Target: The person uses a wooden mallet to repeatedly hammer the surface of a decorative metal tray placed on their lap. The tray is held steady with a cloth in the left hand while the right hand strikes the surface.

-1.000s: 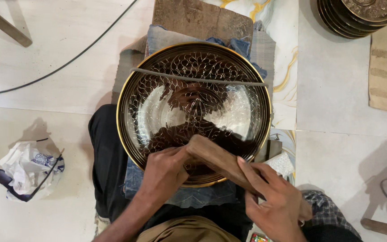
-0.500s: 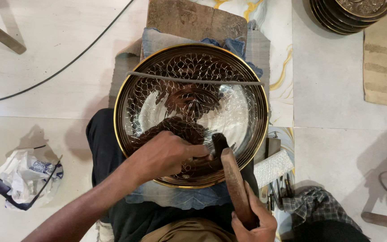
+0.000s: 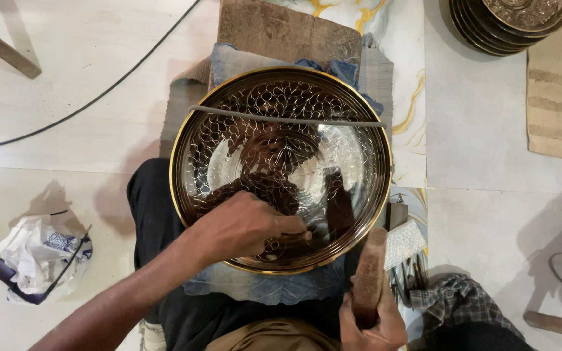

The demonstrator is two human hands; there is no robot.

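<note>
A round engraved metal plate with a gold rim [image 3: 174,162] lies on my lap over a blue cloth [image 3: 248,62]. A thin grey rod [image 3: 281,119] rests across its upper part. My left hand [image 3: 245,226] presses on the plate's lower middle, fingers closed around a small dark tool that is mostly hidden. My right hand [image 3: 373,327] sits near my body, below the plate's lower right rim. It grips a wooden mallet [image 3: 369,270] whose head points up toward the plate and stops just short of the rim.
A stack of similar plates [image 3: 508,23] stands at the top right beside a brown mat [image 3: 561,110]. A wooden board [image 3: 287,29] lies behind the plate. A black cable [image 3: 99,97], a crumpled plastic bag [image 3: 34,260], loose metal tools [image 3: 406,273] and a checked cloth [image 3: 456,302] lie around.
The mallet has swung from over the plate's lower edge back toward my body. My left hand has slid up onto the plate's lower middle.
</note>
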